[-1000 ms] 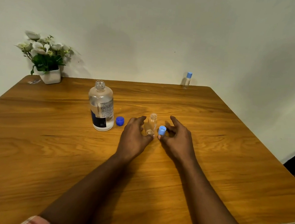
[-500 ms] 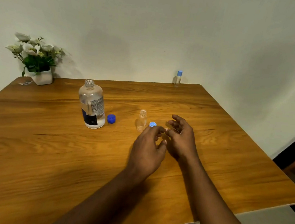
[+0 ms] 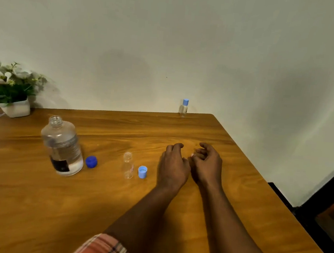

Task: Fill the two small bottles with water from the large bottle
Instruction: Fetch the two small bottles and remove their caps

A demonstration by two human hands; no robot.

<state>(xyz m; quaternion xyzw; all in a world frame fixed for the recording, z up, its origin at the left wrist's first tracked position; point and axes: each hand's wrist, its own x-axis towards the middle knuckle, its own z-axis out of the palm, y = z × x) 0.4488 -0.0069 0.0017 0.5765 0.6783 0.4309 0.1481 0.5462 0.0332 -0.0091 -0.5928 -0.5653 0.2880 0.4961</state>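
The large clear bottle point(image 3: 63, 147) stands uncapped on the left of the table, partly filled with water. Its dark blue cap point(image 3: 91, 161) lies just to its right. A small clear bottle point(image 3: 128, 165) stands open mid-table, with its light blue cap point(image 3: 142, 171) beside it on the right. A second small bottle point(image 3: 184, 107) with a light blue cap on stands at the table's far edge by the wall. My left hand point(image 3: 173, 165) and my right hand point(image 3: 206, 164) hover side by side to the right of the open small bottle, fingers loosely curled, holding nothing.
A white pot of flowers point(image 3: 11, 90) sits at the far left corner of the wooden table point(image 3: 34, 205). The table's right edge runs diagonally near my right arm, with the wall behind.
My left hand let go of the small bottle and my right hand set down the light blue cap. Both hands have moved right and away from them.
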